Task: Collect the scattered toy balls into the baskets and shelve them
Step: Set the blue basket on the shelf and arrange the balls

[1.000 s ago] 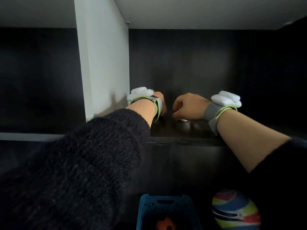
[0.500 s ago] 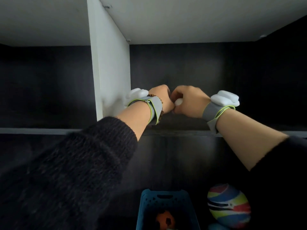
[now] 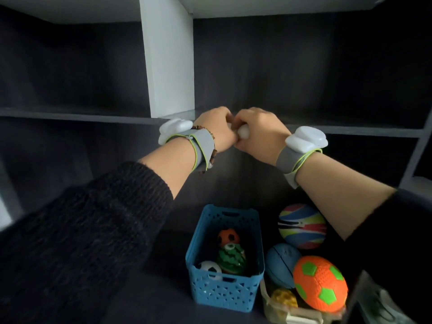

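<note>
My right hand point(image 3: 259, 134) is closed around a small white ball point(image 3: 243, 133), just in front of the upper shelf board point(image 3: 93, 114). My left hand point(image 3: 218, 129) is a closed fist pressed against it; nothing shows inside. Below them a blue basket point(image 3: 222, 291) holds a small orange ball point(image 3: 228, 237), a green ball point(image 3: 231, 257) and a white-and-black ball point(image 3: 208, 268). Beside it a clear basket point(image 3: 280, 312) holds an orange-and-green ball point(image 3: 319, 285), a blue ball point(image 3: 281, 263), a striped ball point(image 3: 301, 225) and a yellow ball point(image 3: 284, 298).
A white upright divider point(image 3: 168, 54) splits the upper shelf just left of my hands. The shelf unit is dark inside, with a grey side post point(image 3: 418, 155) at the right. Both baskets stand on the lower shelf, close together.
Both hands have come back from deep in the upper shelf to its front edge, joined around the white ball. My view has tipped down, bringing both baskets fully into sight.
</note>
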`<state>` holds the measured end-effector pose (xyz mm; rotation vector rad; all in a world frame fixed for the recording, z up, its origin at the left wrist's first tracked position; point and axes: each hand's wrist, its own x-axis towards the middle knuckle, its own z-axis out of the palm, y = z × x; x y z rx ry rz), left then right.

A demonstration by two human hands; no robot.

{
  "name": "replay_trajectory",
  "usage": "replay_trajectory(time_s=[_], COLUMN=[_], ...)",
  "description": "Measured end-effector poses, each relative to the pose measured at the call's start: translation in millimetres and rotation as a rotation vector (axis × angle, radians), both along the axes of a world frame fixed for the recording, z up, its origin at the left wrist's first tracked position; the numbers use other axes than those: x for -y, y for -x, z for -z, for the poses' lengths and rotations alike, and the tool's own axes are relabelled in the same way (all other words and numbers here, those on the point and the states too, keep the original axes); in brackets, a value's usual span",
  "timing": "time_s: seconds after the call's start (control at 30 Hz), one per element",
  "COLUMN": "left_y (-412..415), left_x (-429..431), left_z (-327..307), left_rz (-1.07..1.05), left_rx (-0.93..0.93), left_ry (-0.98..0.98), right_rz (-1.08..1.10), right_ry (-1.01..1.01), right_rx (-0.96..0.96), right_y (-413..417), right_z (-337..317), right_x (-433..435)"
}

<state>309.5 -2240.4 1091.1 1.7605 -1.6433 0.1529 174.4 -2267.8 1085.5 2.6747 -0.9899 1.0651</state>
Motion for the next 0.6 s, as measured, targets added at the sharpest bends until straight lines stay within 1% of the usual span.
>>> replay_trajectory(time_s=[0.17, 0.27, 0.43, 0.6], left_y=[4.5, 5.5, -0.4, -12.2], left_x=[-14.4, -12.1, 0.5, 25.7], left_z=[50.3, 90.7, 178.5, 252.5], left_rz=[-0.031, -0.031, -0.060, -0.038], left_rx=[-0.067, -0.085, -0.122, -0.092], left_ry=[-0.097, -0.182, -0.381, -0.579], right_rz=[-0.008, 0.005, 0.052, 0.120], right_ry=[-0.103, -0.193, -0.398, -0.598], right_rx=[-0.016, -0.025, -0.111, -0.196], right_y=[0.9, -0.3, -5.9, -15.3], right_z=[49.7, 87.1, 166.9, 241.0], right_x=[-14.1, -13.0, 5.2, 31.0])
